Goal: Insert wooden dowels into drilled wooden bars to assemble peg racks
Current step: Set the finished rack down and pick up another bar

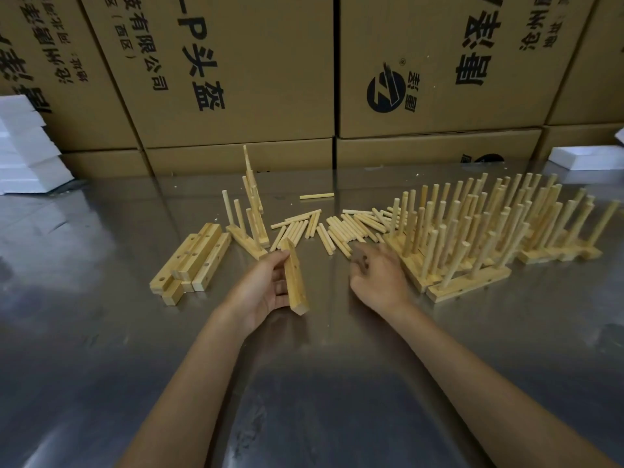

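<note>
While left hand (pixel 266 285) grips bar (pixel 295 278), right hand (pixel 374 275) curled, contents unclear.

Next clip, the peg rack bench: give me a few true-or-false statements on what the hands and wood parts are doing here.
1. The left hand grips a drilled bar. True.
2. That bar already has dowels in it. False: its holes are empty.
3. The right hand is near the loose dowels. True.
4. Finished racks stand left of the hands. False: they stand to the right.
5. Spare bars lie on the table. True.
</note>
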Demonstrator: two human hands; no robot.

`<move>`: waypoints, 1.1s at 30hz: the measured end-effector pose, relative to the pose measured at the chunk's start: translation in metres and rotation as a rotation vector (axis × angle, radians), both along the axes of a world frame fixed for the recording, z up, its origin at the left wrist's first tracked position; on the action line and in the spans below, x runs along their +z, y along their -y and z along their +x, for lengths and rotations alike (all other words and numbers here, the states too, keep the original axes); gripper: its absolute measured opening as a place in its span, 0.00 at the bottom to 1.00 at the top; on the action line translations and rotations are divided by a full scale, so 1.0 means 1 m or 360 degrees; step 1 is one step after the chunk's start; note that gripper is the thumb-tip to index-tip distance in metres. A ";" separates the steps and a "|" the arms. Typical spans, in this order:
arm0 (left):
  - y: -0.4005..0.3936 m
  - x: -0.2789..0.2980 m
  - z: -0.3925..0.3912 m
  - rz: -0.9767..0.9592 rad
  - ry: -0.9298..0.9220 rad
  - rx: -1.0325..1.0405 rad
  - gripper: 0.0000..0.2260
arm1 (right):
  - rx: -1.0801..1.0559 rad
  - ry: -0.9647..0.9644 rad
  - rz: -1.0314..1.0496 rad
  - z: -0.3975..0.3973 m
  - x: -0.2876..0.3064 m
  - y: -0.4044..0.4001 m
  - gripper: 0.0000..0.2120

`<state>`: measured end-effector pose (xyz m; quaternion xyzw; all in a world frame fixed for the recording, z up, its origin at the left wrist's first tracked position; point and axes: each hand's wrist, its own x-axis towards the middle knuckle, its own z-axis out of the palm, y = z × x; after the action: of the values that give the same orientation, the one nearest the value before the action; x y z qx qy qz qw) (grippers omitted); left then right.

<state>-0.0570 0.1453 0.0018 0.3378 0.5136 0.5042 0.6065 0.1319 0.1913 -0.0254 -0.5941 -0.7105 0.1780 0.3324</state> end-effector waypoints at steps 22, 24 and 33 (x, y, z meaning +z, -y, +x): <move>-0.005 -0.001 -0.007 0.0079 -0.0155 -0.0175 0.11 | 0.0067 0.0269 -0.0294 0.005 0.012 0.044 0.16; -0.005 -0.001 -0.007 0.0103 -0.0198 -0.0204 0.14 | 0.0049 0.0144 -0.0282 0.004 0.020 0.050 0.12; -0.002 0.003 -0.001 0.0194 -0.0207 -0.0493 0.14 | 0.0400 0.0004 -0.0218 -0.004 0.025 0.062 0.15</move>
<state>-0.0581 0.1473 0.0047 0.4809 0.4622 0.4121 0.6208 0.1274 0.1295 -0.0006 -0.5219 -0.7659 0.2656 0.2653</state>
